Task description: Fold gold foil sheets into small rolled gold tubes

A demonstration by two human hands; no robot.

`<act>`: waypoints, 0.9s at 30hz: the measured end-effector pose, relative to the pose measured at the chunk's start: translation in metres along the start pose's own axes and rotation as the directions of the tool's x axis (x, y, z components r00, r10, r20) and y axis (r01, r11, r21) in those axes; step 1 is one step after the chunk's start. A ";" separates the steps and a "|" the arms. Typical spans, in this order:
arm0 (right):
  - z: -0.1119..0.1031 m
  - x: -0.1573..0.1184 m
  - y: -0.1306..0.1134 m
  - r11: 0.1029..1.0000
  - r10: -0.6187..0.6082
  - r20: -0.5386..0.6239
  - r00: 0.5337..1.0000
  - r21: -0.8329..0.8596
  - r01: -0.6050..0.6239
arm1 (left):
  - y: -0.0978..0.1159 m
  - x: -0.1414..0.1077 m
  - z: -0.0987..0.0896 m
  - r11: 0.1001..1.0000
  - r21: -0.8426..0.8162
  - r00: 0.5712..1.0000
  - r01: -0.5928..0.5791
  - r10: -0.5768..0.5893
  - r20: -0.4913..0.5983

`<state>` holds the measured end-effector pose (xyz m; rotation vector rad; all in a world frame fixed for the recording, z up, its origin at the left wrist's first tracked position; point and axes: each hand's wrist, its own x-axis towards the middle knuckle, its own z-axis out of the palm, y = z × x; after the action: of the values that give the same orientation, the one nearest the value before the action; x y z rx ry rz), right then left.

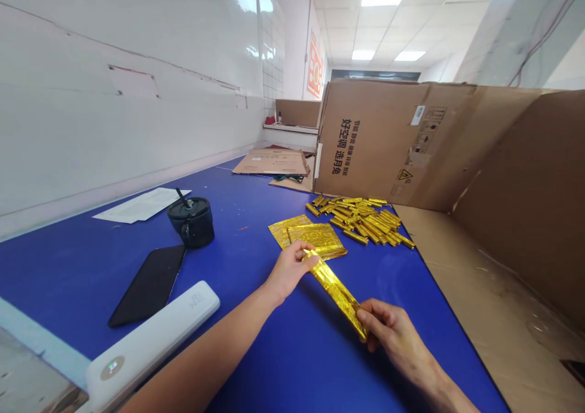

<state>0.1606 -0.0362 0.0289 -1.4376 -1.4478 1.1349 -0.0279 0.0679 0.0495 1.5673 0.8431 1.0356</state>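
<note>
The left hand (289, 271) and right hand (393, 340) are apart, each pinching one end of a single folded gold foil strip (337, 294). The strip sits over the blue desk (292, 370) toward its right edge, with open blue surface nearest the body. Left of the hands lie one white oblong device (150, 340), one black phone (148, 285) and one black lidded cup (192, 222) with a straw. Ahead, two overlapping flat gold foil sheets (315, 237) lie just before a heap of folded gold sticks (361, 221), too many to count, against an upright cardboard box (375, 139).
</note>
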 end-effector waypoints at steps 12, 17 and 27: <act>0.028 -0.004 -0.003 0.983 -0.040 -0.150 0.988 0.170 0.066 | -0.009 -0.031 0.053 0.856 -0.386 0.935 0.344 -0.273 0.227; 0.029 -0.005 -0.003 0.987 -0.033 -0.116 0.993 0.151 0.051 | -0.010 -0.018 0.037 0.814 -0.484 0.947 0.322 -0.280 0.160; 0.009 -0.001 0.003 0.983 -0.112 -0.123 0.986 -0.160 0.092 | -0.009 0.004 0.000 0.919 -0.347 0.981 0.185 -0.192 0.015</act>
<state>0.1528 -0.0383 0.0232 -1.4955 -1.5234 0.8646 -0.0269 0.0740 0.0413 1.1557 0.7593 0.9982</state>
